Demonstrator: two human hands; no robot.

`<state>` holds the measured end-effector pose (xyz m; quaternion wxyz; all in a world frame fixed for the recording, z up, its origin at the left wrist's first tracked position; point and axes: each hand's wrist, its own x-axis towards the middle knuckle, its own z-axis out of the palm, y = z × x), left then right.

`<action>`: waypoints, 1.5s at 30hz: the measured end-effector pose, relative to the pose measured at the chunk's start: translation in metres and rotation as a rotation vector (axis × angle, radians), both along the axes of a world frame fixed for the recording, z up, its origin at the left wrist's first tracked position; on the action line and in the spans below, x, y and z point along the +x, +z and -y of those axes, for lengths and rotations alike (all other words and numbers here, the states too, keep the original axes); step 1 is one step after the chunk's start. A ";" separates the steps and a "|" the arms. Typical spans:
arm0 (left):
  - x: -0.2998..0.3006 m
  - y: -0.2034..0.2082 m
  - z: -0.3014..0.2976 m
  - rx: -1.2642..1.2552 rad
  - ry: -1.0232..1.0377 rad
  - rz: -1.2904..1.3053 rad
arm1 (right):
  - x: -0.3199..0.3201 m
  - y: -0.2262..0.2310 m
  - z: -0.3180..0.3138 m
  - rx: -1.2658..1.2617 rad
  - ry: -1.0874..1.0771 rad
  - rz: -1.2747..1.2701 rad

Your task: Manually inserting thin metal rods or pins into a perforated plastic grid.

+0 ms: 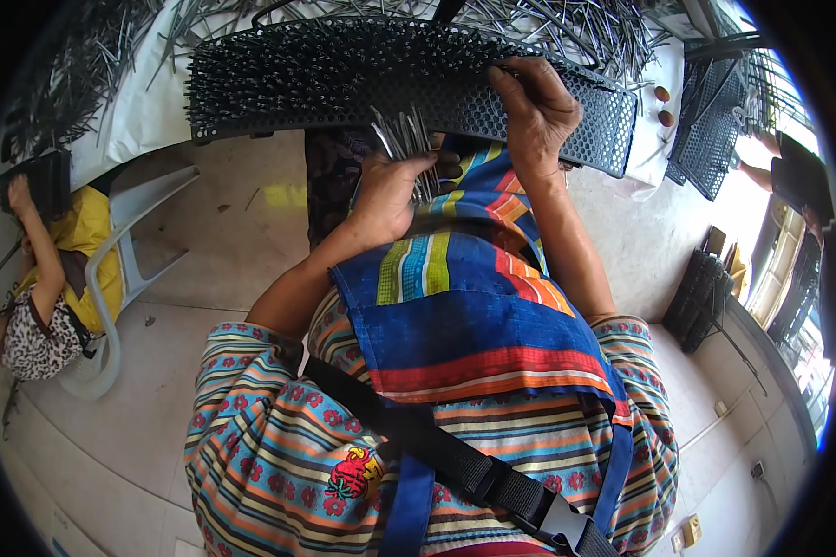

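My left hand (385, 197) is closed around a bundle of thin grey metal rods (401, 136), held upright just below the near edge of a long black perforated tray (593, 128). Dark thin rods (279, 79) stand packed in the tray's holes over its left and middle parts, while bare holes show toward its right end. Over the tray, right of the standing rods, is my right hand (539, 116). Its thumb and forefinger are pinched close to the holes; whatever lies between them is too small to make out.
Loose rods (585, 32) lie heaped behind the tray on a white-covered table (153, 111). Another black perforated tray (711, 116) and two brown round things (662, 94) are at right. A co-worker (42, 306) sits at left beside a white plastic chair (102, 288). Black trays (697, 302) are stacked on the floor.
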<state>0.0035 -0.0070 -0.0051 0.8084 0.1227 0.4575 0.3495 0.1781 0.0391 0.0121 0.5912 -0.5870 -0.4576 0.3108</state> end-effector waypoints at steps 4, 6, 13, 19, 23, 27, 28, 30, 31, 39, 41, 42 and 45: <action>0.001 0.007 -0.001 -0.065 0.058 0.016 | 0.002 0.005 -0.005 0.122 0.070 0.252; 0.001 0.002 0.000 -0.064 0.029 0.009 | 0.003 0.004 -0.005 0.083 0.092 0.271; 0.000 0.005 -0.001 -0.114 0.015 0.006 | -0.006 -0.002 -0.009 0.078 0.085 0.537; -0.002 -0.001 0.000 -0.093 0.033 0.009 | -0.008 -0.002 -0.005 0.064 0.134 0.752; 0.001 -0.001 0.001 -0.066 0.009 0.077 | -0.007 0.003 0.014 -0.418 0.314 0.337; 0.007 0.010 0.003 -0.042 0.000 0.080 | -0.007 -0.003 0.024 -0.642 0.343 -0.054; 0.007 0.008 0.003 -0.040 -0.001 0.080 | -0.008 -0.001 0.025 -0.642 0.298 -0.232; 0.008 0.002 0.004 -0.032 0.035 0.053 | -0.001 0.003 0.023 -0.476 0.184 -0.221; 0.006 -0.001 0.004 -0.035 0.033 0.052 | 0.000 0.010 0.023 -0.349 0.095 -0.183; 0.008 0.002 0.005 -0.090 0.030 0.007 | 0.019 -0.004 0.006 0.163 0.015 0.232; 0.008 0.000 0.006 -0.091 0.035 0.018 | 0.020 -0.009 0.007 0.147 0.031 0.234; 0.008 -0.002 0.005 -0.067 0.020 0.005 | 0.019 -0.009 0.008 0.147 0.031 0.234; 0.011 -0.004 0.005 -0.048 0.035 -0.012 | 0.014 -0.011 0.008 0.115 0.039 0.281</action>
